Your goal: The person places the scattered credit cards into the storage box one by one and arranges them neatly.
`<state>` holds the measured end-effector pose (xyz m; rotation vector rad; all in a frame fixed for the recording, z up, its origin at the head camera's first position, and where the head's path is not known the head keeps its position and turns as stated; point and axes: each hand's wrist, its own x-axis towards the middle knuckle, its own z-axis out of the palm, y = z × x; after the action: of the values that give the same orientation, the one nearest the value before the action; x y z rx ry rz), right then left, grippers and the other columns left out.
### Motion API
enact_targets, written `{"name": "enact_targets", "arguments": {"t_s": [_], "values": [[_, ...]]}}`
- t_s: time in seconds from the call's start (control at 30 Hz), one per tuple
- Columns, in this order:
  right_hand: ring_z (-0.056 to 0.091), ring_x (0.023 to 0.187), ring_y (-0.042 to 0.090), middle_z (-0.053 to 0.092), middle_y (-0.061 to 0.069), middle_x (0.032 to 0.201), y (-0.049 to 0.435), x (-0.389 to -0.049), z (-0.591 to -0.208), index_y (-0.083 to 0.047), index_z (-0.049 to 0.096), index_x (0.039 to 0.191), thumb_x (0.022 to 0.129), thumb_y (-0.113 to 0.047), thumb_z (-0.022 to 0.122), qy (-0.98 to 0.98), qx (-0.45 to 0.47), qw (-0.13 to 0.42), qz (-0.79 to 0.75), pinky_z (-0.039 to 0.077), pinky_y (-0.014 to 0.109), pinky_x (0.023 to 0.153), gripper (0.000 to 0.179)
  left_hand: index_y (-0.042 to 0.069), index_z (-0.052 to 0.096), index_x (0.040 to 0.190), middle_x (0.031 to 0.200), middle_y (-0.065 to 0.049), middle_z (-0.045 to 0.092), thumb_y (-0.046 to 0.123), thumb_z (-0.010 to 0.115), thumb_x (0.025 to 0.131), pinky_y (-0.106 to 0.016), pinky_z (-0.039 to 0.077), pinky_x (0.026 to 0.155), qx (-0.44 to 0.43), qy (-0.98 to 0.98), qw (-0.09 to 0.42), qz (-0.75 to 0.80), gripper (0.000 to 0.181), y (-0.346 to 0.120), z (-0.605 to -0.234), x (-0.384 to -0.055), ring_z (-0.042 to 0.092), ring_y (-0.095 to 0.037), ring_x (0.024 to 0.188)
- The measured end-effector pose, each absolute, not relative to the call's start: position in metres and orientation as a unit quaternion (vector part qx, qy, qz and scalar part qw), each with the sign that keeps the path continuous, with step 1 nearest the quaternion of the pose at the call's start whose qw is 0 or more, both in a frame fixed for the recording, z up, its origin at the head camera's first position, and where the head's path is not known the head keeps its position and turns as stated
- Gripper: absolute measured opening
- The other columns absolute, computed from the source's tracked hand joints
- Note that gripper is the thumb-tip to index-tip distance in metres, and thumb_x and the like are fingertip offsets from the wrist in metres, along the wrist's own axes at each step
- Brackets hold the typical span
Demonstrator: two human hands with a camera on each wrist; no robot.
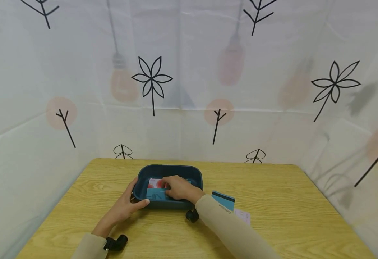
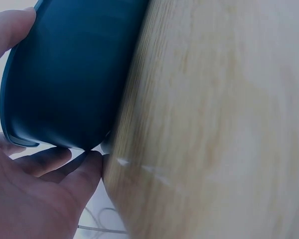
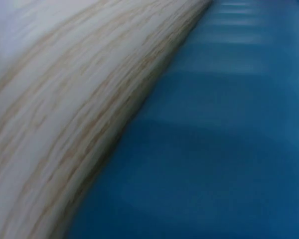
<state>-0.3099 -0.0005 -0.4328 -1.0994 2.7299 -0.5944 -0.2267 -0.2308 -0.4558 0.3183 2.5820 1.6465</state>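
A dark blue rectangular tray (image 1: 169, 205) with raised walls stands on the table. My left hand (image 1: 124, 205) grips its left end, thumb on the near rim and the other fingers against the outer wall. The left wrist view shows this left hand (image 2: 45, 194) around the tray wall (image 2: 74, 74). My right hand (image 1: 177, 187) reaches into the tray with bent fingers at a blue card (image 1: 155, 194) and a white card with red patches (image 1: 153, 182). Whether it pinches a card is not clear. Blurred blue tray wall (image 3: 204, 149) fills much of the right wrist view.
Right of the tray, a blue card with a black stripe (image 1: 224, 200) and a pale pinkish card (image 1: 242, 216) lie on the wood-grain table (image 1: 289, 201), partly behind my right sleeve (image 1: 231, 230). A white patterned cloth (image 1: 182, 133) hangs behind the table and along its sides.
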Motion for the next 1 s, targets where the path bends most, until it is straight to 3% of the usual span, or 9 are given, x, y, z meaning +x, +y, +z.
{"name": "enact_targets", "arguments": {"t_s": [0.63,1.0], "values": [[0.057,0.086,0.006,0.064,-0.007,0.103,-0.0066,-0.3136,-0.4352,-0.019,0.066,0.111,0.091,-0.019,0.066,0.909,-0.367,0.072,-0.185,0.050,0.025,0.075,0.020,0.017,0.005,0.154,0.156,-0.021,0.013,0.031,0.073,0.085,-0.051,0.036,0.104,0.103,0.839,0.027,0.534,0.098,-0.2307,-0.4572,-0.2277,0.029,-0.044,0.136],[0.056,0.083,0.006,0.063,-0.006,0.100,-0.0070,-0.3158,-0.4366,-0.015,0.066,0.110,0.090,-0.013,0.067,0.899,-0.375,0.079,-0.213,0.049,0.023,0.076,0.020,0.016,0.005,0.154,0.156,-0.021,0.013,0.033,0.073,0.085,-0.051,0.035,0.105,0.102,0.841,0.027,0.531,0.098,-0.2305,-0.4554,-0.2271,0.028,-0.044,0.136]]}}
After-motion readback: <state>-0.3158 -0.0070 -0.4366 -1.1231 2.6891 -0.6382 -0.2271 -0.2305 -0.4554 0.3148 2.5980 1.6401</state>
